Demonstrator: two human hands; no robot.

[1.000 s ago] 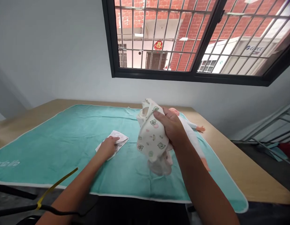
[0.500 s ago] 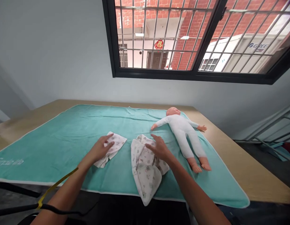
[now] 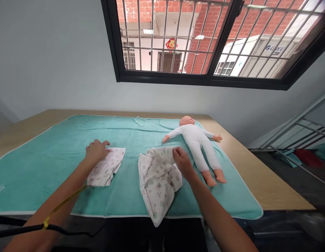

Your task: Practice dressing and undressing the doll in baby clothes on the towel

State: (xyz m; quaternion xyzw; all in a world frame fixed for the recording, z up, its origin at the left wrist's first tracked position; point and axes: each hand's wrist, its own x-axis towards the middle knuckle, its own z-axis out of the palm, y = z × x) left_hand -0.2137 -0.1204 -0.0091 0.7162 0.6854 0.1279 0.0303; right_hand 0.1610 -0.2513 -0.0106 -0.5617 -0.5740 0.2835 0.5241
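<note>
A white baby garment [image 3: 158,189] with a small print lies loosely bunched near the front of the turquoise blanket [image 3: 60,140], its pointed end reaching over the front edge. My right hand [image 3: 182,161] pinches an upper flap of this garment and stretches it to the right. To the left is a smaller folded piece of similar printed baby clothing [image 3: 106,169]. My left hand [image 3: 96,152] is at its upper left corner, fingers apart, the thumb side touching or just above the cloth. A baby doll [image 3: 195,138] in a white bodysuit lies on its back at the right.
Wooden table [image 3: 278,178] shows around the blanket. A barred window [image 3: 165,42] with a black frame is in the wall behind. Metal bed rails [image 3: 296,122] stand at the right. A black cable [image 3: 26,229] with a yellow tie crosses near my left forearm.
My right hand has gone from open above the garment to pinching its flap and drawing it right. My left hand and the folded cloth have shifted left. The camera view has turned slightly right.
</note>
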